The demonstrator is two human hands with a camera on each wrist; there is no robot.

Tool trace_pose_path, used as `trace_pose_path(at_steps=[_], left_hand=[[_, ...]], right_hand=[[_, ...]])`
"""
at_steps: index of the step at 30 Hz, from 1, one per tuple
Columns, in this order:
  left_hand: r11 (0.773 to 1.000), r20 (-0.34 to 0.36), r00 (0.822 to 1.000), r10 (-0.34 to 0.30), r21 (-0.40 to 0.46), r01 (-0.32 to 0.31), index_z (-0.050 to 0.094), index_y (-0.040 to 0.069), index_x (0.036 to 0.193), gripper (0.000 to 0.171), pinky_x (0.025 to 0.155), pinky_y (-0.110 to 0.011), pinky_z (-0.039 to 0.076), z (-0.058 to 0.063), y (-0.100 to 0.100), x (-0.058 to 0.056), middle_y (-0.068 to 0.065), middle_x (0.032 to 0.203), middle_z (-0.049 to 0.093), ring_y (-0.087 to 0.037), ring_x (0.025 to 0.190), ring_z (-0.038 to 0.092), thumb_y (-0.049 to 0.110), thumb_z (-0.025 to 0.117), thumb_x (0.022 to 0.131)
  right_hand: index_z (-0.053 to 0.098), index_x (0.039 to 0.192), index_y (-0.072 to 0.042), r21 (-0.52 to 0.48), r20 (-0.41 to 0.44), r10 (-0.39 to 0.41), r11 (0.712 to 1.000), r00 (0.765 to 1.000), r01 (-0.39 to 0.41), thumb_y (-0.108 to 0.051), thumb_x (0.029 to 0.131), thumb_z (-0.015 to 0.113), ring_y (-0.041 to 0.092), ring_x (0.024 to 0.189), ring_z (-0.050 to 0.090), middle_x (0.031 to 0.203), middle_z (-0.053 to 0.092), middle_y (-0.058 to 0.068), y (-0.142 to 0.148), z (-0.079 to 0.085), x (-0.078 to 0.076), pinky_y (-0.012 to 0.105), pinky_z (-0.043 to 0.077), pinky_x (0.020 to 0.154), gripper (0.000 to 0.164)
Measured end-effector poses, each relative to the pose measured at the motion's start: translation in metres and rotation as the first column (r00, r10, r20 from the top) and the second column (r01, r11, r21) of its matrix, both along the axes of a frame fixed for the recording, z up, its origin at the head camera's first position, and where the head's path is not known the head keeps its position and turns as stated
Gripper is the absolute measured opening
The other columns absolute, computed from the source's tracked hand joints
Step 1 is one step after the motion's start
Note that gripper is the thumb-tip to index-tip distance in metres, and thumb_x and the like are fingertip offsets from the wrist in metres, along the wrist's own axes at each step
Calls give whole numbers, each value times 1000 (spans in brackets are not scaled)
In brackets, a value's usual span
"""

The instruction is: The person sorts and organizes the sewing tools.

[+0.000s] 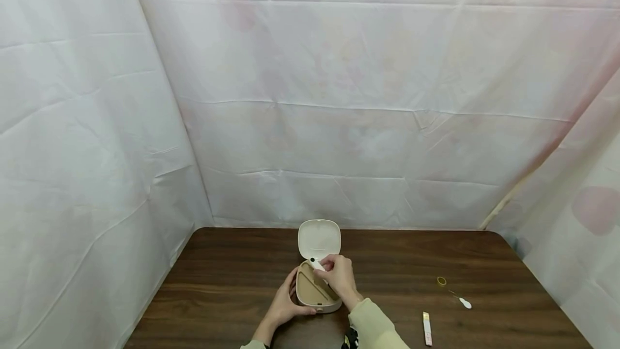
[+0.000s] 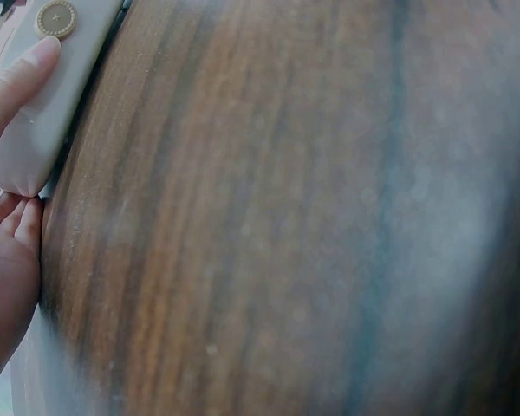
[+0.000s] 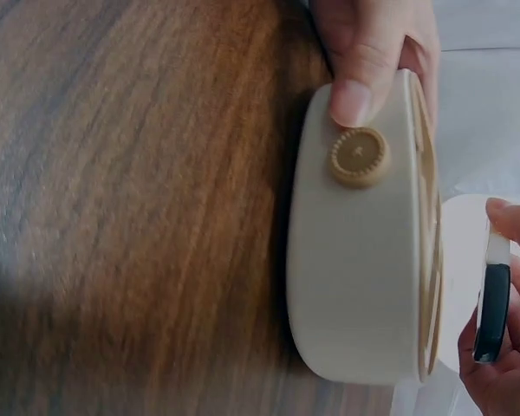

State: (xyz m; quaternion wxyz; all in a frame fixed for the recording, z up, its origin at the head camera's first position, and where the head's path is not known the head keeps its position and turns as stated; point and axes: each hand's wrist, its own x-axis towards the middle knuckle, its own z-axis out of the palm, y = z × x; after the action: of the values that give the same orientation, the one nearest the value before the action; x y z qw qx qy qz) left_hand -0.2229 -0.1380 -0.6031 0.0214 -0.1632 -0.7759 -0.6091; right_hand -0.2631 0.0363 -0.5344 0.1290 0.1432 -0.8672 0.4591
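Note:
A cream case (image 3: 355,260) with a round tan button (image 3: 360,158) on its front stands on the table, its white lid (image 1: 319,236) tipped back. Inside lies a tan insert (image 1: 306,288) with long slots. My left hand (image 1: 282,305) grips the case from the left, thumb on the front beside the button and fingers along the side. Over the insert's far part, my right hand (image 1: 340,276) pinches a small white stick with a black section (image 3: 492,312) between thumb and fingers. In the left wrist view, the left thumb (image 2: 22,82) presses right below the button.
To the right on the brown wooden table (image 1: 232,268) lie a small yellow ring (image 1: 441,281), a white tag on a thin string (image 1: 465,302) and a slim white stick with a gold end (image 1: 427,329). Pale cloth (image 1: 339,139) hangs behind and at both sides.

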Motion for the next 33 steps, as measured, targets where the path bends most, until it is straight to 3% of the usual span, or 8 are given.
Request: trace_pose_path(at_steps=[7,18,22,33], left_hand=[[1000,-23,1000,6,-12,-7,17,-5,138,109,101,-30,33,0,-1,-1,-27,135,30,-38,122,31,16,85,55],[1000,11,1000,9,9,-9,18,-3,138,109,101,-33,32,1,0,-2,-24,135,31,-36,123,31,16,85,54],[1000,25,1000,10,1,-10,18,0,139,109,102,-29,32,0,-1,-3,-21,137,30,-32,124,31,19,85,55],[1000,27,1000,10,-8,-10,18,0,139,109,102,-34,32,1,-1,-3,-20,137,30,-31,124,31,20,85,55]], right_hand=[[66,70,-6,-1,9,-9,1000,1000,9,-11,60,80,1,51,42,56,51,-5,-10,-2,1,16,38,43,18],[65,68,-8,-4,13,-48,999,999,49,-12,60,81,1,50,40,55,48,-8,-13,-6,2,16,36,43,18],[65,68,-8,-13,0,-48,999,999,48,-12,60,81,1,50,40,55,48,-6,-13,-8,2,16,36,43,18],[66,72,-6,-25,-10,-18,1000,1000,18,-10,60,81,0,51,39,56,51,-2,-12,-12,3,16,36,43,19]])
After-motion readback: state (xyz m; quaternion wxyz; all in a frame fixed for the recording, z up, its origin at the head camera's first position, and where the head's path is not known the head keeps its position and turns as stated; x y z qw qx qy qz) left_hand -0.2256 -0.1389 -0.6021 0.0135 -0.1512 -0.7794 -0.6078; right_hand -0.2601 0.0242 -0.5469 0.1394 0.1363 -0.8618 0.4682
